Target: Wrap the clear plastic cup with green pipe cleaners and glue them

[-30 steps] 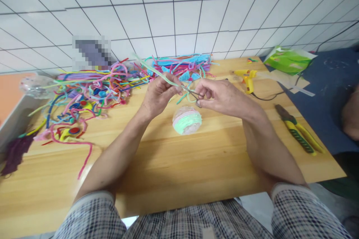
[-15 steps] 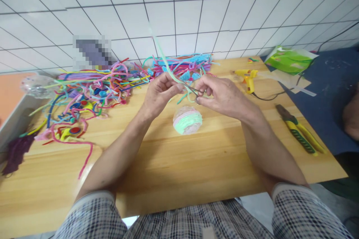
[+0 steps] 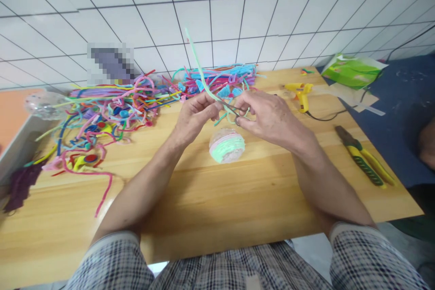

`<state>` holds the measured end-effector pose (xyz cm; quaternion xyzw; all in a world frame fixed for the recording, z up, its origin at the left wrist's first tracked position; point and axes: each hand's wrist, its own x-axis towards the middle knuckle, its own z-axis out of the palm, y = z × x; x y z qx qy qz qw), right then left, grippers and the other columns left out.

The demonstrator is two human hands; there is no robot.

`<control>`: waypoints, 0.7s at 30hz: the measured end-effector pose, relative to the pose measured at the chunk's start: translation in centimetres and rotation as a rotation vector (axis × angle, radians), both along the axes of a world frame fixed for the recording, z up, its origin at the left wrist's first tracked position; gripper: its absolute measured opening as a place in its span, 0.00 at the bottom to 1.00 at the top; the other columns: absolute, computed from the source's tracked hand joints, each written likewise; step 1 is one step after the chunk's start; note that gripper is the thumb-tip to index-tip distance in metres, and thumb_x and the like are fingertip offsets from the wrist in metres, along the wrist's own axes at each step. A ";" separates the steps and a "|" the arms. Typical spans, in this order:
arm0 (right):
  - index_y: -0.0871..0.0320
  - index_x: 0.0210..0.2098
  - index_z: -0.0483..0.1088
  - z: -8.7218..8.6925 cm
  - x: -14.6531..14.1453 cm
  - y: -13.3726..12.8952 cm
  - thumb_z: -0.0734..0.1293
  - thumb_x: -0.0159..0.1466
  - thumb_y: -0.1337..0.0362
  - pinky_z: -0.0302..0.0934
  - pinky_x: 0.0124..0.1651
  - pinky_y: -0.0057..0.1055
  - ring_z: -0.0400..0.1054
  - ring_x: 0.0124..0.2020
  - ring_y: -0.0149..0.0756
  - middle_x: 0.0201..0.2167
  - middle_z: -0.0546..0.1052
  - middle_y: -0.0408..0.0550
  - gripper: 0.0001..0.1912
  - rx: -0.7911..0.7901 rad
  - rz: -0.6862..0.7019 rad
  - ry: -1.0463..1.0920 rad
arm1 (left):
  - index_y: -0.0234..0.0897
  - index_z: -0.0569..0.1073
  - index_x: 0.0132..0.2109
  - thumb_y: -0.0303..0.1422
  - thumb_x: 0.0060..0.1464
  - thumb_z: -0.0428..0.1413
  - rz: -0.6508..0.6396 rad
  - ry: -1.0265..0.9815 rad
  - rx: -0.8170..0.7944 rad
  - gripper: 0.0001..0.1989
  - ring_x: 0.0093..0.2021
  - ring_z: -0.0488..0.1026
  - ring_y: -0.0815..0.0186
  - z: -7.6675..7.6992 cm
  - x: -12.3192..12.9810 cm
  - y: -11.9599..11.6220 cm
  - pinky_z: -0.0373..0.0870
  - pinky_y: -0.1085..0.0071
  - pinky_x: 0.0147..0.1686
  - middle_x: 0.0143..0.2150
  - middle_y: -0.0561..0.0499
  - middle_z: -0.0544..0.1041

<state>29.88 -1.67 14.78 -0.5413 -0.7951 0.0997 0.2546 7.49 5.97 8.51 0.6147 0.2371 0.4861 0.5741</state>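
A mint-green pipe cleaner point(image 3: 199, 69) is pinched between the thumb and fingers of my left hand point(image 3: 199, 115). Its long end rises up and to the left, in front of the wall. My right hand point(image 3: 263, 115) is closed on a thin dark tool point(image 3: 231, 107), which looks like small scissors; the fingers hide most of it. The tool's tip meets the pipe cleaner beside my left thumb. Just below both hands sits a ball point(image 3: 227, 146) on the table, partly wrapped in mint-green and pink strands, with pale bare areas at top and bottom.
Pipe cleaners point(image 3: 115, 99) of many colours lie heaped at the back left. To the right are a yellow glue gun point(image 3: 301, 94) with its cord, pliers point(image 3: 363, 156) and a green packet point(image 3: 353, 72). A tiled wall point(image 3: 190, 4) stands behind the table point(image 3: 217, 199).
Both hands stay nearly in place, still holding the pipe cleaner and the dark tool. The pipe cleaner's free end has swung slightly to the right. The ball has not moved.
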 end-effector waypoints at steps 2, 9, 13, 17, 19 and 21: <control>0.51 0.43 0.76 -0.1 0.0 0.0 0.71 0.64 0.68 0.61 0.46 0.40 0.76 0.44 0.46 0.41 0.84 0.48 0.08 0.005 0.004 0.012 | 0.39 0.84 0.37 0.39 0.60 0.75 -0.017 -0.015 -0.008 0.11 0.26 0.73 0.73 0.1 0.0 -0.1 0.72 0.77 0.30 0.26 0.55 0.80; 0.51 0.43 0.74 -0.4 0.2 0.3 0.74 0.61 0.66 0.62 0.48 0.40 0.75 0.42 0.44 0.43 0.84 0.47 0.11 -0.032 0.054 0.083 | 0.39 0.83 0.36 0.42 0.61 0.75 -0.060 -0.018 0.027 0.14 0.24 0.72 0.73 0.3 0.1 -0.1 0.72 0.76 0.28 0.26 0.56 0.78; 0.51 0.43 0.73 -0.4 0.2 0.3 0.74 0.61 0.65 0.61 0.48 0.40 0.75 0.43 0.44 0.43 0.84 0.47 0.12 -0.051 0.062 0.105 | 0.39 0.82 0.36 0.43 0.60 0.75 -0.070 -0.013 0.036 0.15 0.24 0.72 0.73 0.4 0.0 0.0 0.72 0.76 0.28 0.26 0.56 0.78; 0.51 0.42 0.72 -0.4 0.3 0.3 0.75 0.60 0.65 0.59 0.47 0.39 0.74 0.43 0.44 0.42 0.83 0.46 0.12 -0.054 0.060 0.114 | 0.39 0.81 0.35 0.42 0.60 0.76 -0.064 0.000 0.054 0.16 0.25 0.71 0.73 0.5 -0.1 0.0 0.72 0.77 0.28 0.26 0.56 0.78; 0.51 0.42 0.72 -0.4 0.3 0.3 0.74 0.60 0.65 0.58 0.46 0.39 0.73 0.42 0.44 0.42 0.82 0.46 0.12 -0.059 0.058 0.114 | 0.38 0.80 0.34 0.42 0.60 0.76 -0.058 0.015 0.062 0.17 0.25 0.71 0.73 0.6 -0.2 0.0 0.72 0.77 0.28 0.26 0.55 0.78; 0.51 0.42 0.72 -0.3 0.3 0.3 0.74 0.60 0.65 0.58 0.46 0.39 0.73 0.42 0.43 0.41 0.82 0.46 0.12 -0.068 0.065 0.121 | 0.38 0.80 0.34 0.42 0.60 0.76 -0.052 0.026 0.065 0.17 0.25 0.71 0.73 0.6 -0.2 0.0 0.72 0.77 0.28 0.26 0.55 0.78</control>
